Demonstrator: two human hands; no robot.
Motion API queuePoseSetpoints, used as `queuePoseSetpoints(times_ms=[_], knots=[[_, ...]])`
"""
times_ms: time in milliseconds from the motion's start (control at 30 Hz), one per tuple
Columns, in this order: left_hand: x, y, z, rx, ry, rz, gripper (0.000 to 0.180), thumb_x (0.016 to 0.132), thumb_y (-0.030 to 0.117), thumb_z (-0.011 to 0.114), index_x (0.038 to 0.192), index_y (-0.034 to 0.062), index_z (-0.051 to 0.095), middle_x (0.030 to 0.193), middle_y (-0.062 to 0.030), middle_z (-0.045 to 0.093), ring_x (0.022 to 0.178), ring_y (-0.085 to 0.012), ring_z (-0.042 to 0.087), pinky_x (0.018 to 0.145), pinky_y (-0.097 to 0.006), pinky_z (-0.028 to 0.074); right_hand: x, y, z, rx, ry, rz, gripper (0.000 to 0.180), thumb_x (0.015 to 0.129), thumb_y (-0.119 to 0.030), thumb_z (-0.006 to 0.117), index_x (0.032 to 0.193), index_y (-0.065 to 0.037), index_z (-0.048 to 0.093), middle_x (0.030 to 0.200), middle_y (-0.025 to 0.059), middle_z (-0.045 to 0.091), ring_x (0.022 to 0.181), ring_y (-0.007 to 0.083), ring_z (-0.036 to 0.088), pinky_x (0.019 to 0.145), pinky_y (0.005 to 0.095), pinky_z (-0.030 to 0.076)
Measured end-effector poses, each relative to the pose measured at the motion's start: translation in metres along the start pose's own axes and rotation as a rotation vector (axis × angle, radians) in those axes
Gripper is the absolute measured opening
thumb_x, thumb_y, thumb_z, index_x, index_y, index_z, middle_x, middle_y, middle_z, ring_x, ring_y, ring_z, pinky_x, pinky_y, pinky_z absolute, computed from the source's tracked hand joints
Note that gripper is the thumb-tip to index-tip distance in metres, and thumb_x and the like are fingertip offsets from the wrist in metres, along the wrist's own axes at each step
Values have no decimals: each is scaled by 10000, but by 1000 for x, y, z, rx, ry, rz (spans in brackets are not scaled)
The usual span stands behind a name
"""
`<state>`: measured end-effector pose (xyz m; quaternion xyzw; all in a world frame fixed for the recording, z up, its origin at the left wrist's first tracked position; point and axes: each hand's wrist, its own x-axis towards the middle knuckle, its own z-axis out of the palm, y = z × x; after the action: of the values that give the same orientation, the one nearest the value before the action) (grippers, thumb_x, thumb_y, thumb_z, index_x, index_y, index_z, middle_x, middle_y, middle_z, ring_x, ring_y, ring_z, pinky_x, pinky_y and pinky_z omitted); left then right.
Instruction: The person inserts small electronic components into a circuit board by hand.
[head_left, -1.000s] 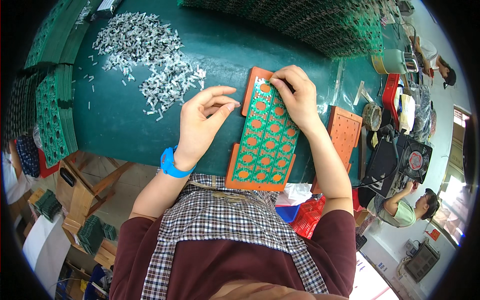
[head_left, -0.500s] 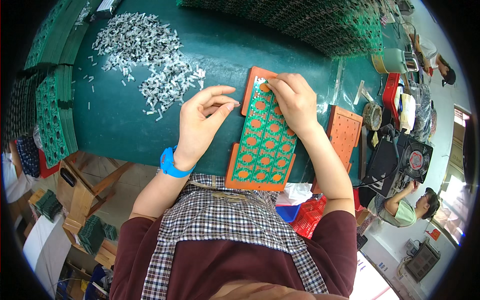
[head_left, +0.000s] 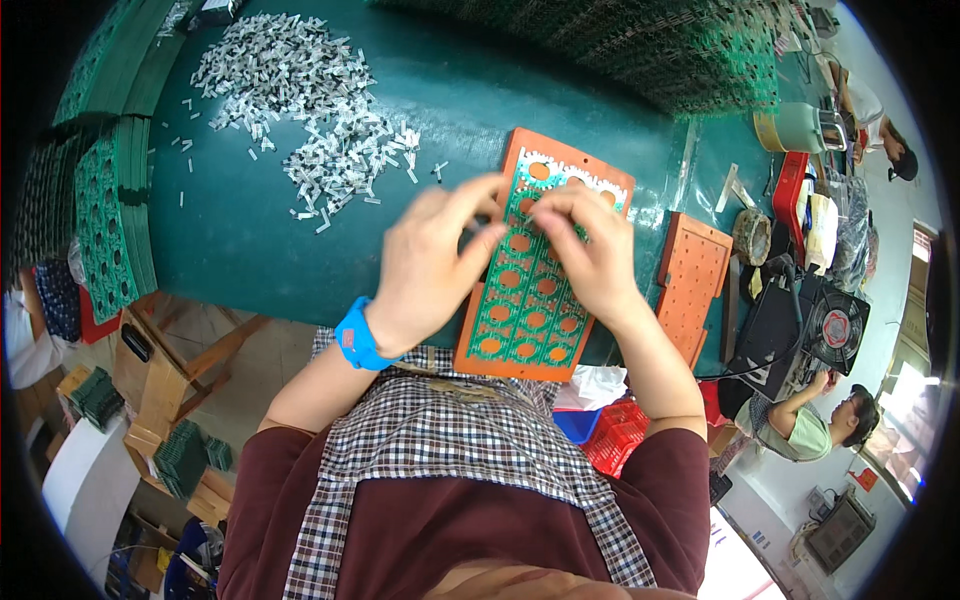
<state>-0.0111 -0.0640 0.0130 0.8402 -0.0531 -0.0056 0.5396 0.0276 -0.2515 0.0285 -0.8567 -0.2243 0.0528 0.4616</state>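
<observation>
Though seemingly filled with white parts (head_left: 558,164) along the far row of the green board (head_left: 522,299), looks mostly unfinished; cannot tell blurred left hand (head_left: 432,255) or right hand (head_left: 597,250) as parted or pinched.

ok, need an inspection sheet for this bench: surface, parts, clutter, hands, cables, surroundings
Surface: green table; stacked boards along the far and left sides
Parts: green circuit board on orange tray; pile of small pale pieces far left; second orange tray at right
Clutter: stray pieces around the pile; red box at right
Hands: left hand and right hand close together at the board; grip blurred
Cables: dark cable beside fan
Surroundings: two other people at right
</observation>
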Motion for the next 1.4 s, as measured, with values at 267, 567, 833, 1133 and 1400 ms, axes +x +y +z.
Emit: queuePoseSetpoints(times_ms=[267,567,833,1133,1400], knots=[[26,-21,-19,688,220,82,141,782,141,694,866,68,607,906,-55,542,902,-260,497,783,-397,375,16,19,-11,-253,-71,-56,67,852,-28,603,905,14,598,924,118,597,861,261,597,768,329,474],[21,-19,-23,99,139,-14,66,823,16,640,888,10,647,843,-60,640,770,-168,588,699,-305,462,18,18,-5,-271,-26,-28,76,827,-69,640,872,-17,607,919,74,614,861,266,622,731,359,497],[12,-19,-21,-708,-86,-349,107,879,4,609,966,-25,663,900,-68,668,844,-133,627,795,-262,507,9,25,3,-395,53,-122,89,798,-47,662,865,-36,604,873,65,606,820,256,620,691,352,503],[3,-18,-16,-805,-132,-395,111,874,10,622,962,-40,667,918,-139,693,850,-181,673,790,-285,538,13,25,-6,-246,13,-70,93,813,-53,657,883,-21,604,880,81,611,821,260,622,685,350,505],[-3,-25,-9,-844,-125,-325,134,868,-12,627,993,-52,657,910,-131,694,850,-187,678,792,-284,546,15,26,-2,-299,11,-71,99,819,-84,660,880,-26,609,885,77,617,812,256,633,678,343,506]])
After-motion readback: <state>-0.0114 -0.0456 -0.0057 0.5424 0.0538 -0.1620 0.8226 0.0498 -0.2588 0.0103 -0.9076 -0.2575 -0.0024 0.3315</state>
